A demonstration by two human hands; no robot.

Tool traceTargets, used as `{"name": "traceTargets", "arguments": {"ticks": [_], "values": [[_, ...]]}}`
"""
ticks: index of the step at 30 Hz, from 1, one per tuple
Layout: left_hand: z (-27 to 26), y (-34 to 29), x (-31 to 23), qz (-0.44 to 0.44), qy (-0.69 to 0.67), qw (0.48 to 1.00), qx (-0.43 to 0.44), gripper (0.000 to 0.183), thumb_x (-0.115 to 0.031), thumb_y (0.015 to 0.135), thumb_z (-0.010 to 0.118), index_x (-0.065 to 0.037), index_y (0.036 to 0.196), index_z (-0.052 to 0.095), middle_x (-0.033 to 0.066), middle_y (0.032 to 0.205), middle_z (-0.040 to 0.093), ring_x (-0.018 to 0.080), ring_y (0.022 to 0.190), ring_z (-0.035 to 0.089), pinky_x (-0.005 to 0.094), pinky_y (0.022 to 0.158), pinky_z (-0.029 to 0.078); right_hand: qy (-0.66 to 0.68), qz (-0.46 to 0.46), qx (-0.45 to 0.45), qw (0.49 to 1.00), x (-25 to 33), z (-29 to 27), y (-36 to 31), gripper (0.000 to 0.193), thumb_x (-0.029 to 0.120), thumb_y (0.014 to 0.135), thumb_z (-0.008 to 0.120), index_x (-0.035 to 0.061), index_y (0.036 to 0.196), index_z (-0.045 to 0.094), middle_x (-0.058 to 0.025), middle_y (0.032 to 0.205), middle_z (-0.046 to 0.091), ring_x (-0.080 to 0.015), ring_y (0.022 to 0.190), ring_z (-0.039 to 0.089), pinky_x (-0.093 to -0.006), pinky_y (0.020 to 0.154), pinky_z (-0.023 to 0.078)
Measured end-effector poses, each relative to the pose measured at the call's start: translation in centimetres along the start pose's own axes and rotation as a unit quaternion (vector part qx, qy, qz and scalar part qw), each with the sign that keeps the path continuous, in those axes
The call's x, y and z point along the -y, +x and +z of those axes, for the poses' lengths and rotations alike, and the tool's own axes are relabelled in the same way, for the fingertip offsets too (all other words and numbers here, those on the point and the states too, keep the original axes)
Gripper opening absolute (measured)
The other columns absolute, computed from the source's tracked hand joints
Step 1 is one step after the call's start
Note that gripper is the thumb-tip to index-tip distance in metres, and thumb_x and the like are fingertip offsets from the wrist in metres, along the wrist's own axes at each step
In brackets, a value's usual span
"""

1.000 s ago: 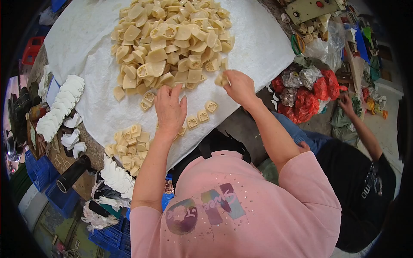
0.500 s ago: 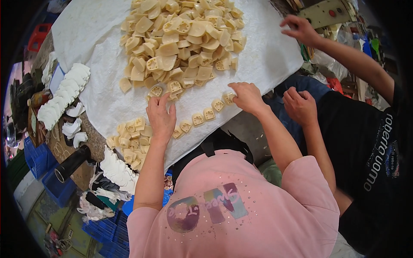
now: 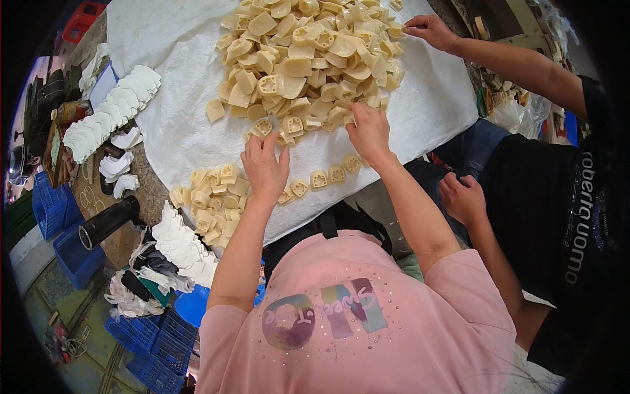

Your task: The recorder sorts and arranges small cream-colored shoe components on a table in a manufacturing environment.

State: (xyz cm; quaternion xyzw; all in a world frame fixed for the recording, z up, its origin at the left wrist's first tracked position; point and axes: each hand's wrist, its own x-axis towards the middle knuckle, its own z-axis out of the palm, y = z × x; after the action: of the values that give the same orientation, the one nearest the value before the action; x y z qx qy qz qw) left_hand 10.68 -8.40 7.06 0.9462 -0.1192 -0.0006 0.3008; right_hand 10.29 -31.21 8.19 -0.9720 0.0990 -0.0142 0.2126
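Note:
A large heap of cream moulded pieces [image 3: 295, 65], D-shaped with hollow ribbed undersides, lies on a white sheet [image 3: 177, 111]. At its near edge my left hand [image 3: 266, 172] has its fingertips by a hollow-side-up piece [image 3: 261, 127], thumb apart. My right hand [image 3: 371, 134] reaches to the heap's lower right edge, fingers bent and thumb apart; no held piece shows. Between my forearms, a slanting row of pieces [image 3: 319, 178] lies hollow side up along the sheet's near edge. A smaller cluster of pieces [image 3: 213, 200] sits left of my left wrist.
White stacked pieces [image 3: 118, 108] and a black tube [image 3: 108, 222] stand on the left side. Blue crates [image 3: 79, 256] are below them. At right, a co-worker in black has one hand [image 3: 430, 31] at the heap and the other hand [image 3: 462, 200] near their lap.
My right hand has left the row's end and moved up to the heap. My left hand stays by the heap's edge. The co-worker's far hand has moved in to the heap.

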Motion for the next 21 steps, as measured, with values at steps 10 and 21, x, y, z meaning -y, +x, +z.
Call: {"name": "traceTargets", "arguments": {"ticks": [10,21], "values": [[0.7,3.9,-1.5,0.189,0.183,0.964,0.023,0.011,-0.009,0.070,0.063,-0.008,0.081,0.065,0.0070,0.083,0.052,0.0237,0.087,0.051,0.0364,0.074,0.039,-0.004,-0.179,-0.014,0.984,0.7,0.2,-4.2,0.012,0.003,0.068,0.063,0.0099,0.076,0.057,-0.0042,0.072,0.056,-0.0229,0.076,0.055,-0.0375,0.074,0.036],[-4.9,0.3,0.3,-0.066,-0.127,0.981,0.133,0.016,-0.007,0.069,0.070,-0.009,0.084,0.065,0.0080,0.079,0.052,0.0282,0.085,0.051,0.0386,0.076,0.040,-0.021,-0.244,0.044,0.969,2.9,3.0,-5.9,0.018,0.006,0.062,0.066,0.0125,0.077,0.058,-0.0019,0.073,0.049,-0.0202,0.080,0.051,-0.0402,0.082,0.034]]}}
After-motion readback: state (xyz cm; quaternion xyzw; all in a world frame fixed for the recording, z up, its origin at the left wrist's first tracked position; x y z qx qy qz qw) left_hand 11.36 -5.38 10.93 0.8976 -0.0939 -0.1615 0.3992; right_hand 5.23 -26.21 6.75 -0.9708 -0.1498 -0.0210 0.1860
